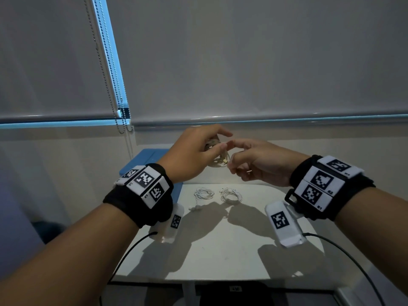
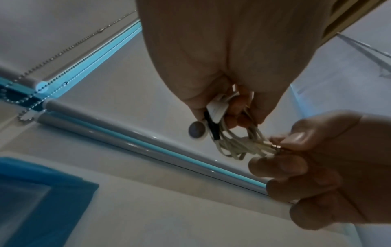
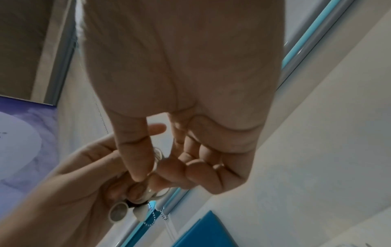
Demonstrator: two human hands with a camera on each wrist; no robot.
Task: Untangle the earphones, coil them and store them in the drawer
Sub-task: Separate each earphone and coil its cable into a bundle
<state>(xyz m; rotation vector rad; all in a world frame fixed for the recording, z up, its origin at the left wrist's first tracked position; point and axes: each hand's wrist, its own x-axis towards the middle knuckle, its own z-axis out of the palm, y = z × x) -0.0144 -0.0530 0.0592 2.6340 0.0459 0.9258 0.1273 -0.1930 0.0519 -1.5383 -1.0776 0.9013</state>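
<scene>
A bundle of white earphones [image 1: 217, 161] hangs in the air above the table, between my two hands. My left hand [image 1: 220, 142] grips the looped cable [image 2: 239, 143], and an earbud [image 2: 197, 129] dangles below its fingers. My right hand [image 1: 231, 156] pinches the metal jack plug [image 2: 275, 147] at the end of the cord, between thumb and forefinger. In the right wrist view the earbud [image 3: 118, 212] sticks out under the left hand [image 3: 127, 188], close to the right hand [image 3: 146, 175]. Most of the bundle is hidden by fingers.
Two more coils of white earphones [image 1: 203, 193] [image 1: 230, 195] lie on the white table [image 1: 220, 250] below my hands. A blue container [image 1: 141, 161] stands at the table's back left. Behind it is a wall with a roller blind and its bead chain [image 1: 120, 120].
</scene>
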